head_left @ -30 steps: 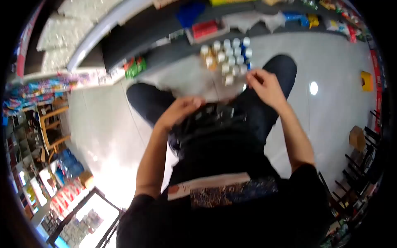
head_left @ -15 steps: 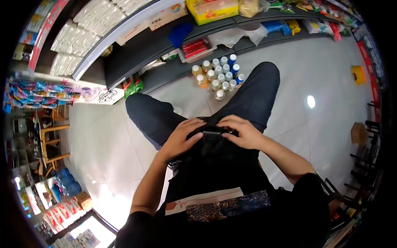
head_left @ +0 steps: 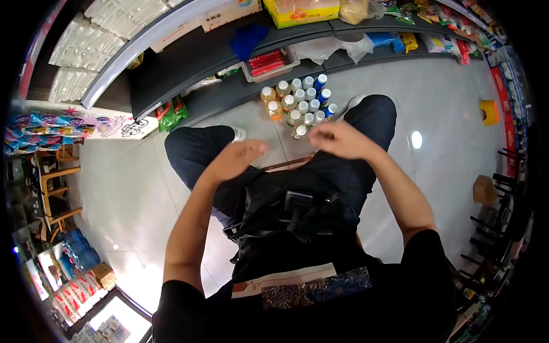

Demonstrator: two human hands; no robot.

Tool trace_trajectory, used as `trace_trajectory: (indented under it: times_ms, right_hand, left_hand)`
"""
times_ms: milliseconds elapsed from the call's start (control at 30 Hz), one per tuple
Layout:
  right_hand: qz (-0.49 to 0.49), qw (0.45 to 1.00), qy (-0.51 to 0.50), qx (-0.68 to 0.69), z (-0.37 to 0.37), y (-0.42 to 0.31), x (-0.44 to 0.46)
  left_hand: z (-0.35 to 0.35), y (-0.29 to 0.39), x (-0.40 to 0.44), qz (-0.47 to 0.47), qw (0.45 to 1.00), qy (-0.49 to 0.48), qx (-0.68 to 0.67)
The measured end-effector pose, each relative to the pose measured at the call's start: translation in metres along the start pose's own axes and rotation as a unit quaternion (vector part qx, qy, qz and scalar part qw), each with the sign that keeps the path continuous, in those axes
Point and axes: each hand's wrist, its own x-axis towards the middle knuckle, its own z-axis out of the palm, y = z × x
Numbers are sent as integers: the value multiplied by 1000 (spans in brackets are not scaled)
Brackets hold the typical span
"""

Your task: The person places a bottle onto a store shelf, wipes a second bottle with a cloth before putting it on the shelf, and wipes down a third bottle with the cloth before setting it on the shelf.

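Note:
In the head view both hands are raised over my lap with nothing visible in them. My left hand [head_left: 237, 159] hovers above the left thigh, its fingers stretched towards the middle. Loosely bent fingers show on my right hand [head_left: 342, 140], just beside the nearest bottle and above the right thigh. A group of several bottles [head_left: 299, 132] with mostly white caps stands on the floor between my knees; some hold orange or yellow drink, and a few at the right are blue. On my lap lies a black bag [head_left: 269, 191] with a small dark rectangular piece [head_left: 299, 199] on its front.
Ahead runs a low dark shelf [head_left: 189, 77] bearing a plastic tub [head_left: 273, 76] of red packets, a blue cloth [head_left: 248, 40] and plastic bags. White packs fill the shelf at upper left. To the right are a yellow object [head_left: 489, 112] and a cardboard box [head_left: 485, 190].
Both hands have lifted off the black bag and moved forward and up, the right one towards the bottles. The bag's front has come into view, and my knees have spread slightly.

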Motion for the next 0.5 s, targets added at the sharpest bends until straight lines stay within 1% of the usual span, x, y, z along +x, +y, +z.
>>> trace_trajectory:
  times_ms: [33, 100, 133, 233, 300, 333, 367, 433, 500]
  right_hand:
    - [32, 999, 35, 5, -5, 7, 23]
    - [34, 989, 57, -129, -10, 37, 73]
    - [55, 984, 52, -162, -7, 59, 98]
    - [119, 959, 25, -256, 10, 118, 160]
    - [164, 937, -12, -307, 27, 145, 191]
    - [184, 935, -12, -302, 46, 169, 205]
    - [202, 931, -6, -304, 56, 187, 219]
    - [209, 915, -23, -344, 70, 188, 236]
    - [233, 901, -29, -364, 80, 177, 244]
  left_hand:
    - [-11, -7, 22, -23, 998, 9, 61]
    - [-23, -37, 69, -44, 993, 56, 93]
    - [-27, -62, 92, -54, 990, 77, 109]
    - [-34, -113, 149, -61, 966, 60, 245]
    - [-25, -171, 174, -66, 969, 55, 232]
    - [-25, -193, 187, -65, 969, 60, 231]
    - [-18, -206, 190, -109, 970, 76, 205]
    - [-5, -230, 197, -126, 968, 122, 179]
    - [1, -234, 193, -167, 967, 105, 160]
